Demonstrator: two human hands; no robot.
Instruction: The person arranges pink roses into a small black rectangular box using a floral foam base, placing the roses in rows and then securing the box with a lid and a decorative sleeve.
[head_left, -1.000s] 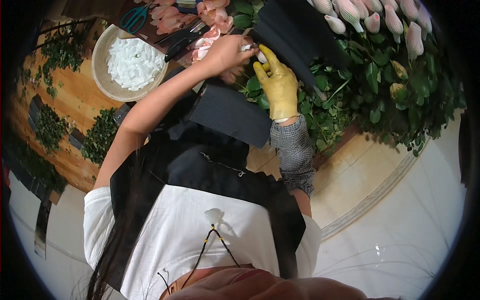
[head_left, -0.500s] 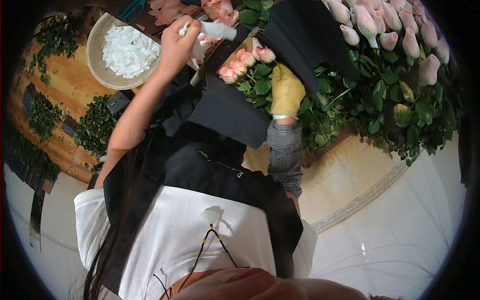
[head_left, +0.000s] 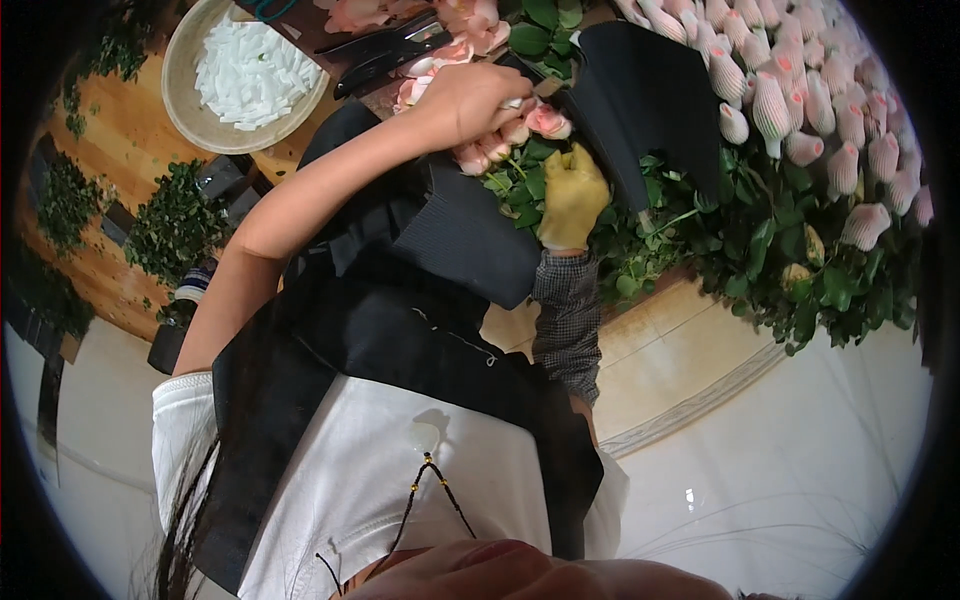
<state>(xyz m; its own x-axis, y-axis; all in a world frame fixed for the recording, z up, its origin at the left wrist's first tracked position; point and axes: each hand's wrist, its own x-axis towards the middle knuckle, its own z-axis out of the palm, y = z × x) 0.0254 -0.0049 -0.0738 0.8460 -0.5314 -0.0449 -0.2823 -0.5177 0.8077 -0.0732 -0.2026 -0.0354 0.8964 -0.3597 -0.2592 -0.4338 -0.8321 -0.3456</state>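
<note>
My left hand (head_left: 470, 105), bare, is closed over the pink roses (head_left: 480, 155). Only a small end of the white net sleeve (head_left: 513, 102) shows at its fingers, and the rest is hidden. The yellow-gloved right hand (head_left: 575, 195) is closed low on the roses, at the leafy stems. Where exactly the stems pass through the glove is hidden. Dark ribbed sheets (head_left: 470, 235) lie under the bunch, and a black panel (head_left: 650, 110) rises to the right of the glove.
A round bowl (head_left: 172, 85) of short white pieces stands at the upper left. Black-handled shears (head_left: 385, 60) lie among loose pink petals (head_left: 480, 22). Many net-sleeved roses (head_left: 775, 105) with thick foliage fill the upper right. Leafy clippings (head_left: 180, 220) lie at left.
My left hand has come right and down onto the roses, taking the white net sleeve from above the petals. The gloved right hand keeps nearly the same place. The shears have come into sight.
</note>
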